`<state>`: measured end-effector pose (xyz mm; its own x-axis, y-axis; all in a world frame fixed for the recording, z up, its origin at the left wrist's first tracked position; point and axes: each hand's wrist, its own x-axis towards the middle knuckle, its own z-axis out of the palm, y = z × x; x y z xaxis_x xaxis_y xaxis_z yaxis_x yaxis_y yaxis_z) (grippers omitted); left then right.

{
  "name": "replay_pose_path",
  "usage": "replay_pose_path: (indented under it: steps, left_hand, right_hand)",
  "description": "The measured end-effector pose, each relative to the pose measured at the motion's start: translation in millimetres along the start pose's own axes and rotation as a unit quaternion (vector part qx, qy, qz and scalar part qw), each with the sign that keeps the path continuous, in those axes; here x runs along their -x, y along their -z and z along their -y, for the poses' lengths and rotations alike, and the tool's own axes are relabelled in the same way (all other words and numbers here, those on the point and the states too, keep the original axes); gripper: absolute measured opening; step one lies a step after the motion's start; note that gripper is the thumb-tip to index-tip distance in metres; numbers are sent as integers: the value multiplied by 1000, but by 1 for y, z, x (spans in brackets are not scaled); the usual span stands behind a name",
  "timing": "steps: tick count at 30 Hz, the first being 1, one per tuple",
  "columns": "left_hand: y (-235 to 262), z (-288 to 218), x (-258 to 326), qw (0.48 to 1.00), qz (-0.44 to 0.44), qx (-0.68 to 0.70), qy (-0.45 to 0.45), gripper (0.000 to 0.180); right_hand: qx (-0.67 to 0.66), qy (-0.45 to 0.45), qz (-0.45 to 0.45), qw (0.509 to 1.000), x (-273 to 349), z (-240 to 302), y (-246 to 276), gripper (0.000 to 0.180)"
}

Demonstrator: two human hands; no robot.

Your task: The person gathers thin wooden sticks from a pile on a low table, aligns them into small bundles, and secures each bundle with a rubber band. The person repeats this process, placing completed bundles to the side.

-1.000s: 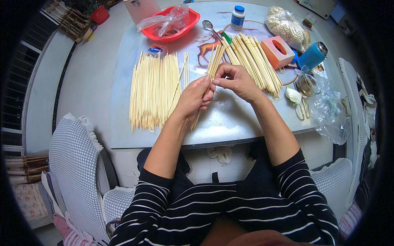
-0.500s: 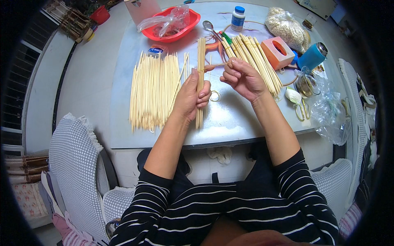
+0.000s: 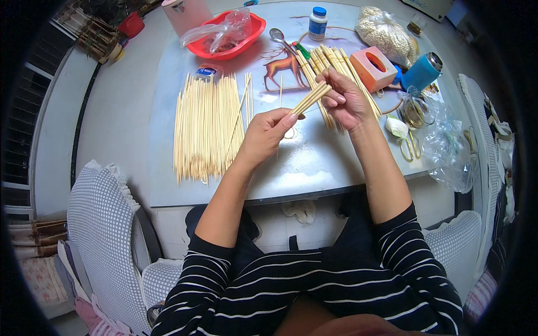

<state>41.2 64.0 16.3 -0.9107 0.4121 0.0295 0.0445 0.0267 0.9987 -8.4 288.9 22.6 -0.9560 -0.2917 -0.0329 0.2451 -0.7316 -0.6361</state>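
Note:
My left hand [image 3: 268, 133] is closed around a thin bundle of wooden skewers [image 3: 311, 98], which tilts so that its far ends point up and to the right. Close by those ends is my right hand [image 3: 348, 105], its fingers curled in a pinch. A thin strand, apparently a rubber band, runs between the bundle and these fingers, partly hidden. A wide pile of loose skewers [image 3: 206, 126] lies to the left of my left hand. Behind my right hand rest bundled skewers [image 3: 330, 60]. A loose band [image 3: 290, 134] lies on the table beside my left hand.
On the table [image 3: 314, 173] stand a red basin [image 3: 256, 35] with a plastic bag, a white bottle [image 3: 318, 25], a tissue box [image 3: 363, 77], and a blue flask [image 3: 417, 74]. Scissors [image 3: 411, 147] and a clear bag [image 3: 448, 154] lie at the right edge. A spoon [image 3: 278, 37] lies farther back.
The bundle has gone from upright to tilted, its far ends swinging right toward my right hand. My right hand has moved slightly right, beside those ends. The whole view has shifted slightly.

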Motion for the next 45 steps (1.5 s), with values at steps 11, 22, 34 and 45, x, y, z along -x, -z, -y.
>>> replay_pose_path:
  steps: [11,22,34,45]
  left_hand:
    - [13,16,-1,982,-108,-156,24,34]
    - [17,-13,6,967,-10,253,20,40]
    - [12,3,2,949,-129,-286,-20,29]
    - [9,-9,7,949,67,301,61,44]
  right_hand:
    - [463,169,21,870,10,-14,-31,14]
    - [31,-17,121,992,4,1,-8,23]
    - [448,69,8,891,11,7,-21,18]
    - [54,-26,107,992,2,-10,-10,23]
